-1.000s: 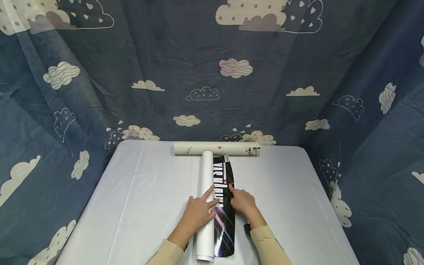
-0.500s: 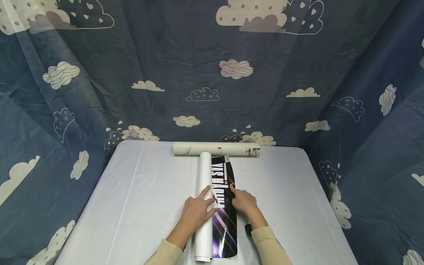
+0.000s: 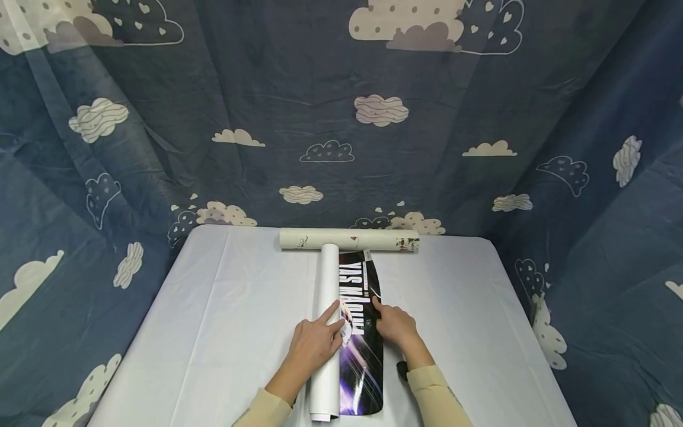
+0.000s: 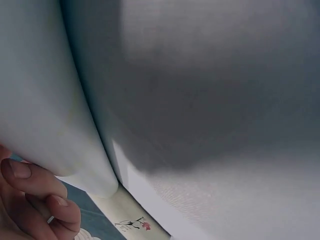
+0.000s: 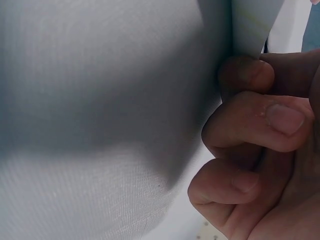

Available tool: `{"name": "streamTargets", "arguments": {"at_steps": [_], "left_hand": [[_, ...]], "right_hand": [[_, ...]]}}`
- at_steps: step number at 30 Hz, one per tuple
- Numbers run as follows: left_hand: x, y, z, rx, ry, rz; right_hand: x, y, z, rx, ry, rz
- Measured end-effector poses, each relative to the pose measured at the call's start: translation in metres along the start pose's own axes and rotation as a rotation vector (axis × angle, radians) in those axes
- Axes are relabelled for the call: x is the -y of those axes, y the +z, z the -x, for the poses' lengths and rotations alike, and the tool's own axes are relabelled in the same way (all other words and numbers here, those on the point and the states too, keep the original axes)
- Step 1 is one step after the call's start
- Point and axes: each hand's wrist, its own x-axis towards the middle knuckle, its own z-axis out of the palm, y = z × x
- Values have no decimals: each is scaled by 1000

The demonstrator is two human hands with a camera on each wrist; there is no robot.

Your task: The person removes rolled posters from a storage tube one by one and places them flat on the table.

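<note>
A dark poster [image 3: 363, 362] lies right of the white roll [image 3: 324, 382], its outer edge pinched by the right hand [image 3: 397, 326]; the left hand [image 3: 313, 345] rests on the roll, 2 fingers spread. A slipping pinch could let it recoil and crease.

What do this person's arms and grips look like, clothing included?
The left sleeve and right sleeve are long and pale cream, leaving a little forearm bare, with faint dark markings too small to read. The left grip and right grip are ungloved, with short nails. A small black object, too unclear to identify, shows beside the right cuff.
</note>
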Motion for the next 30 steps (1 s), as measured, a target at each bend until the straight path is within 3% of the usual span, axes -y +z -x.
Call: {"name": "streamTargets", "arguments": {"at_steps": [19, 30], "left_hand": [[0, -2, -1, 14, -13, -57], [3, -6, -4, 17, -35, -30]], "right_hand": [[-6, 0, 0, 16, 29, -32], [-9, -1, -1, -10, 27, -51]]}}
